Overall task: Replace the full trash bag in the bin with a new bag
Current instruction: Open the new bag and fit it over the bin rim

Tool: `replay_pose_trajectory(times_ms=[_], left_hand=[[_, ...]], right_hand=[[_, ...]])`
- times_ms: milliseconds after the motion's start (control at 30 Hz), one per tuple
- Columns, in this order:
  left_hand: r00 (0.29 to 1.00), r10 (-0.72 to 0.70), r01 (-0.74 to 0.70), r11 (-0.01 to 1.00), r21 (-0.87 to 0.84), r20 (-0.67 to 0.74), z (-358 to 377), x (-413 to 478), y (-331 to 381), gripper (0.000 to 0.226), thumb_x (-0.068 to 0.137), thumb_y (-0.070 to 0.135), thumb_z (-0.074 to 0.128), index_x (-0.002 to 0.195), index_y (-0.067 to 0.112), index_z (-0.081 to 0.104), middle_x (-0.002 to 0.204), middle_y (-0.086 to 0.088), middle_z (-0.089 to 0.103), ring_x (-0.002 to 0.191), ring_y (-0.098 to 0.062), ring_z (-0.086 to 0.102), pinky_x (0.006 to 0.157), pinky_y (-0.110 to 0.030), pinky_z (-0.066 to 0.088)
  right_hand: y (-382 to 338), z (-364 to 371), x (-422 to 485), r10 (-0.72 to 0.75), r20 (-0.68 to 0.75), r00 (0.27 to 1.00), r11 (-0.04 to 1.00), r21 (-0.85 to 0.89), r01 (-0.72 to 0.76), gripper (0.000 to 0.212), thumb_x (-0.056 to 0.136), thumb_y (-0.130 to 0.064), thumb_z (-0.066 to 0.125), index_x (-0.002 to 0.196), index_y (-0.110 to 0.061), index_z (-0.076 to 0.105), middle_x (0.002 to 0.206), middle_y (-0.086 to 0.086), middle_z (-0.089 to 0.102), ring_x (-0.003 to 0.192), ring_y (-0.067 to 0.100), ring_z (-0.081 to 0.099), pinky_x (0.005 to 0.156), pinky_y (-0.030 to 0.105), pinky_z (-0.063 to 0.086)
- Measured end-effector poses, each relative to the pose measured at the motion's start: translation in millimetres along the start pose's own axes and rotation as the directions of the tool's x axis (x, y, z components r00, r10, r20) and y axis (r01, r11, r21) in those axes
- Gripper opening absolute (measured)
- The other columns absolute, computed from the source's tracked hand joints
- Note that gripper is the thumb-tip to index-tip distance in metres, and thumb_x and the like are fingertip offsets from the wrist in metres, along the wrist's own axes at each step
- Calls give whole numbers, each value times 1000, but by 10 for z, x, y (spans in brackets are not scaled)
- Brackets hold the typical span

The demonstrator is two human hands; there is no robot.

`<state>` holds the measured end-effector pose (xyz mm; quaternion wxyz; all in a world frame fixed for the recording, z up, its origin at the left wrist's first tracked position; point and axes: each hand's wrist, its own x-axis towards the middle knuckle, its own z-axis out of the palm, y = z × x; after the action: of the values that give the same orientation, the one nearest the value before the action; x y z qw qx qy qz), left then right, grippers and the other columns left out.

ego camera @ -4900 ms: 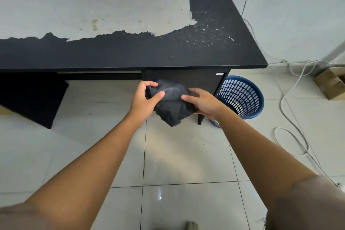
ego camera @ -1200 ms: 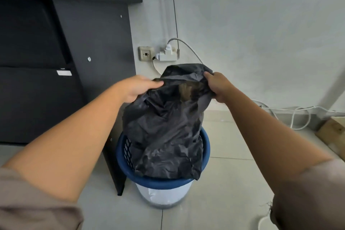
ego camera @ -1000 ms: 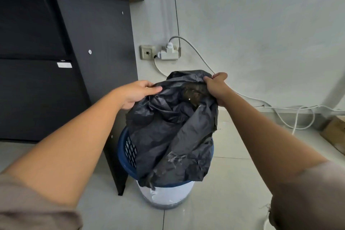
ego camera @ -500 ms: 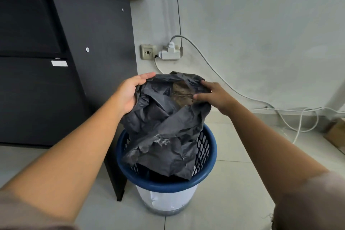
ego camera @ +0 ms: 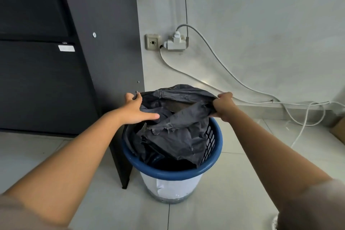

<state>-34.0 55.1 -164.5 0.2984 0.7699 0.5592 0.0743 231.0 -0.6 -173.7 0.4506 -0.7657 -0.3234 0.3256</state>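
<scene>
- Head view: the black trash bag (ego camera: 175,132) is sitting half in the blue bin (ego camera: 173,172), its lower part slumping inside while its mouth is being held above the far side of the rim.
- The left hand (ego camera: 137,111) is pinching the left edge of the mouth between thumb and forefinger, its other fingers lying straight out over the plastic toward the right.
- The right hand (ego camera: 223,107) is clenching a bunch of the mouth's right edge in a fist, just above the far right of the rim.
- Here is the relation that matters: the mouth is stretching left to right between the two hands, and the rim is lying below and nearer than both of them.
- So each hand is looking set to carry its edge down and outward; the right hand is sitting closer to its side of the rim, while on the left the rim is hidden under hand and bag.
- The near flap of the bag is sagging ragged into the bin, not yet over the near rim; that side is looking like the remaining work.
- The dark table (ego camera: 104,43) is standing just beside the bin on the left, crowding the left hand, and a white cable (ego camera: 224,69) is trailing along the far wall, well apart.
</scene>
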Motion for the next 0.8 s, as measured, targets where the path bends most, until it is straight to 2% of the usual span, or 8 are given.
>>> replay_pose_trajectory(times_ms=[100,200,300,367,500,567,667,800], left_hand=[[1000,-8,8,999,33,-22,75,-30,-68,109,82,57,57,150,10,-13,150,-5,-2,145,-24,14,115,-30,18],[985,-25,20,999,-35,-169,68,-20,-108,86,94,48,42,150,9,-9,151,-9,0,138,-29,30,111,-32,26],[946,-14,-6,998,-59,-324,2,-21,-102,69,99,35,35,151,9,-1,149,-10,8,124,-30,44,104,-31,33],[922,21,-37,999,-35,-387,-33,-46,-60,67,100,30,37,151,10,-1,147,-9,10,110,-28,50,92,-30,38],[888,113,-97,994,59,-445,-27,-96,10,69,99,26,40,151,11,-2,142,-9,15,87,-21,49,82,-35,45],[912,99,-73,994,79,-398,-6,-107,-7,67,98,29,41,151,11,4,140,-9,18,89,-24,52,81,-35,46],[959,64,-19,987,161,-278,26,-132,-89,54,99,30,37,149,10,25,143,-13,25,115,-31,51,96,-34,41],[993,46,-5,935,354,-106,45,-227,-199,42,99,19,36,140,10,43,144,-17,33,128,-33,43,103,-33,37]], right_hand=[[-3,105,6,107,135,985,851,500,-161,20,86,6,38,93,1,55,86,16,56,68,25,53,49,31,48],[-19,86,-24,-17,192,981,819,566,-96,24,83,2,46,63,-12,49,62,4,51,60,19,47,59,30,38],[-10,28,-27,-242,202,949,970,79,231,20,84,6,52,78,-10,62,76,7,54,70,17,48,59,20,39],[-20,2,8,-333,151,931,892,-270,363,30,85,4,52,110,-6,65,103,13,56,89,24,55,69,14,46],[-46,14,-26,-400,156,903,772,-474,424,73,89,-16,57,151,-22,18,138,19,28,126,32,40,107,27,30],[18,42,-61,-291,223,931,731,-576,366,79,89,-5,49,152,-28,7,139,22,29,119,41,48,98,36,43],[111,35,-168,-62,224,973,877,-452,160,78,89,8,29,150,-37,13,146,18,27,101,50,56,54,41,60],[238,29,-159,10,154,988,998,-67,1,51,90,8,25,124,-15,56,129,18,46,79,34,57,36,25,52]])
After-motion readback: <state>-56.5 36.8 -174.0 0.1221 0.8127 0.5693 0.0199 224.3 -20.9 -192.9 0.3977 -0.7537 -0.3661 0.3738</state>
